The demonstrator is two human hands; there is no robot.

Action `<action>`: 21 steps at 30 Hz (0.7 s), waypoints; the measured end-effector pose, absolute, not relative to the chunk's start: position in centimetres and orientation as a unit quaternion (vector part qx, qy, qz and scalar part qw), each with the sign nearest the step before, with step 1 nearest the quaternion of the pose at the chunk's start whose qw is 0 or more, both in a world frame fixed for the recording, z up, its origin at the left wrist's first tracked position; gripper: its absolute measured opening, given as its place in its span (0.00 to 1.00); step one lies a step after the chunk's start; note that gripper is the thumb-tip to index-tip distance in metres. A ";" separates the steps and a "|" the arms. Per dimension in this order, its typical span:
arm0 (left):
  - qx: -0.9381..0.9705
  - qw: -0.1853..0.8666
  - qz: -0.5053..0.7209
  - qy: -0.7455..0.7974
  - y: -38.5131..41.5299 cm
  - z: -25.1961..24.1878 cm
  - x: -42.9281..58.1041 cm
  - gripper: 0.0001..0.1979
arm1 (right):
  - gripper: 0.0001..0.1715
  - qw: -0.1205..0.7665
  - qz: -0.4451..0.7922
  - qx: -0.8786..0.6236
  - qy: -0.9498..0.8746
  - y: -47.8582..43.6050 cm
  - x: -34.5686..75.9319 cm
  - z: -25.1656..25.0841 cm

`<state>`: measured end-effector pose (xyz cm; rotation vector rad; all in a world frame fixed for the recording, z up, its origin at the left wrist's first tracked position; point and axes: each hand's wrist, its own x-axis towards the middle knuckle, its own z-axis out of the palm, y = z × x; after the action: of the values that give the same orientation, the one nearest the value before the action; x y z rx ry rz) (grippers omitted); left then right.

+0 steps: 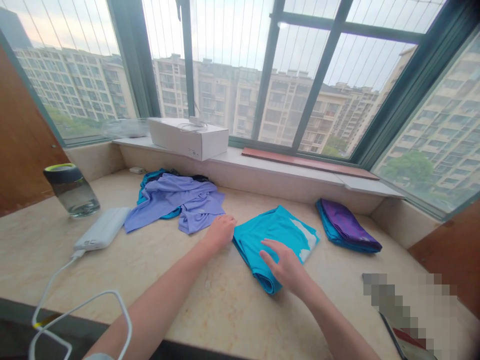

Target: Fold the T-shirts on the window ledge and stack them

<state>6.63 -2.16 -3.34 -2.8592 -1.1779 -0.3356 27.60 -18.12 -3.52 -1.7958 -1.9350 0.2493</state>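
Observation:
A bright blue garment (258, 237) with a white print lies folded on the stone ledge, its rolled edge facing me. At its left corner is my left hand (221, 230), with fingers curled closed against the fabric; the fingertips are partly hidden. My right hand (285, 265) rests at the garment's near right side, thumb and fingers apart, holding nothing. Left of it, a crumpled lavender garment (176, 195) lies loosely over blue and dark cloth (150, 177). Farther right sits a folded purple and blue garment (347, 227).
A water bottle (73, 190) and a white power bank (103, 230) with a looping cable (56, 275) stand at left. Near the right edge lies a phone (397, 335), partly blurred out. A white box (187, 137) sits on the window sill (285, 165).

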 end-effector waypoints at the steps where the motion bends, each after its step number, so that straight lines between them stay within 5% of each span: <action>1: -0.919 0.015 -0.107 -0.378 -2.2 -3.4 6.6 0.15 | 0.30 0.241 0.105 -0.650 -0.713 -18.3 26.4 -3.5; 4: -0.920 0.017 -0.105 -0.377 -2.2 -3.5 6.6 0.17 | 0.34 0.204 0.102 -0.643 -0.731 -18.8 23.8 -4.0; 9: -0.917 0.023 -0.107 -0.385 -2.1 -3.2 6.1 0.16 | 0.22 0.224 0.099 -0.645 -0.724 -18.8 24.2 -4.8; 21: -0.936 -0.035 -0.111 -0.332 -3.0 -3.3 6.0 0.15 | 0.15 0.273 0.053 -0.677 -0.681 -18.9 26.4 -4.7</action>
<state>6.05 -2.97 -3.27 -3.0095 -1.0660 -0.3555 26.42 -18.88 -4.66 -1.8224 -1.8336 0.1437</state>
